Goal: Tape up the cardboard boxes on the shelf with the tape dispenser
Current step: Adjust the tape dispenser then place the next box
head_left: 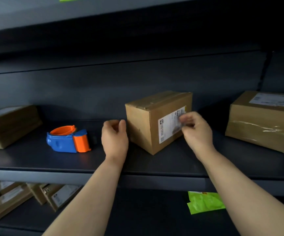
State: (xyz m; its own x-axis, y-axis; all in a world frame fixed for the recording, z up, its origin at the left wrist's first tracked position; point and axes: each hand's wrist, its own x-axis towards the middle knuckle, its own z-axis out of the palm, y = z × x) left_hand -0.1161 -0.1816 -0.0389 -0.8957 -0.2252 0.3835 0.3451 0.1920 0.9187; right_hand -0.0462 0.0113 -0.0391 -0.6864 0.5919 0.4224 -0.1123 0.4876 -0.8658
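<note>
Shows tape dispenser lying unheld on shelf, 9 o'clock from middle cardboard box, likely parked within reach. Sets left hand at box's 9 o'clock, fingers curled on nothing, and right hand at 3 o'clock, curled fingers blurred, pinch impossible to tell; suggests steadying for taping.

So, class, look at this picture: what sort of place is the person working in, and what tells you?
Probably a stockroom or parcel-packing area. Dark shelves hold cardboard boxes with printed labels, a tape dispenser lies among them, and more labelled parcels sit below.
</note>
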